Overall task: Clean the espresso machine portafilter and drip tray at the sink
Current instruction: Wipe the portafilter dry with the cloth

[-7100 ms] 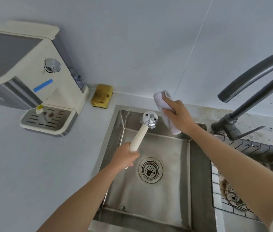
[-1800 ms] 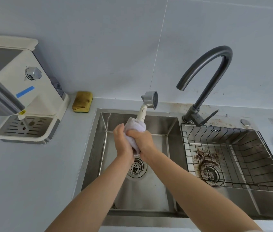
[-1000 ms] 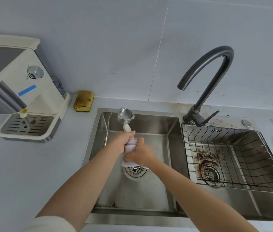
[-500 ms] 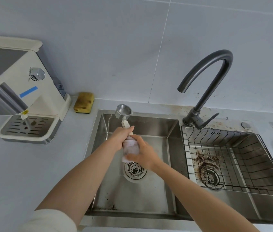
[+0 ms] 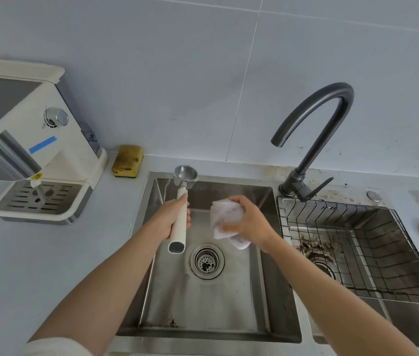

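Note:
My left hand [image 5: 172,217] grips the cream handle of the portafilter [image 5: 180,214] over the left sink basin [image 5: 203,299]. Its metal basket end points away from me, cup side up, near the basin's far rim. My right hand [image 5: 248,222] holds a crumpled white cloth [image 5: 225,218] just right of the handle, apart from it. The espresso machine [image 5: 36,140] stands on the counter at the left, with its slotted drip tray [image 5: 41,199] still seated in its base.
A yellow sponge [image 5: 127,161] lies by the wall between machine and sink. The dark gooseneck tap [image 5: 313,140] rises between the basins. The right basin holds a wire rack [image 5: 357,242] with coffee grounds around its drain. No water is running.
My right hand has pulled the cloth off the portafilter handle and moved right. The handle is now bare in my left hand. The portafilter has stayed in about the same place.

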A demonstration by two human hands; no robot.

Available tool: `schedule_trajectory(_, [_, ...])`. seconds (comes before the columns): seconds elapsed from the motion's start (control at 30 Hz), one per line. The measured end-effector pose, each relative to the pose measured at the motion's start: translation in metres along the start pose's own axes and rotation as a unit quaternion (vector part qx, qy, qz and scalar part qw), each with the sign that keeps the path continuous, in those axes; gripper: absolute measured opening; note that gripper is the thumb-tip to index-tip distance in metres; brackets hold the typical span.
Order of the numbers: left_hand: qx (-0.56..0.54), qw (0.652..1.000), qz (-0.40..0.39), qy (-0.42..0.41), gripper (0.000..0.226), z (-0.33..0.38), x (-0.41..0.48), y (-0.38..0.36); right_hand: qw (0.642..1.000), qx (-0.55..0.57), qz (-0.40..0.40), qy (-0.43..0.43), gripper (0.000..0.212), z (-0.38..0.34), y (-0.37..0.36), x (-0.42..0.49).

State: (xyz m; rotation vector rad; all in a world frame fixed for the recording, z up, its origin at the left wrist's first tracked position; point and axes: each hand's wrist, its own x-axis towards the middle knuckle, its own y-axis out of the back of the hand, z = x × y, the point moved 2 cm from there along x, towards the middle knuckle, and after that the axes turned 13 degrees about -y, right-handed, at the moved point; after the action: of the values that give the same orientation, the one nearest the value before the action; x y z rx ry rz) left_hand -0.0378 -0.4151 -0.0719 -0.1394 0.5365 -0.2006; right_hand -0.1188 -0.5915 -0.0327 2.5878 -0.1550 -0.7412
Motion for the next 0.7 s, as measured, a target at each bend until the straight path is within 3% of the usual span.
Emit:
schedule_trajectory(0.17, [0.089,0.989,-0.110,-0.040,0.015,-0.001,-0.016,0.002,0.991,0.134,-0.002,0.017,0.062,-0.023,0.033,0.005])
schedule_trajectory(0.33, [0.210,0.957,-0.193,-0.055,0.024,-0.001,-0.030,0.002,0.988,0.128,-0.005,0.085,0.069,-0.051,0.047,0.012])
schedule_trajectory(0.5, [0.261,0.933,-0.243,-0.053,0.023,0.000,-0.038,0.001,0.983,-0.112,-0.021,0.142,0.085,-0.053,0.035,0.021])
schedule_trajectory(0.7, [0.284,0.924,-0.250,-0.049,0.020,-0.002,-0.042,0.002,0.871,-0.434,0.000,0.231,0.054,-0.047,0.035,0.021])
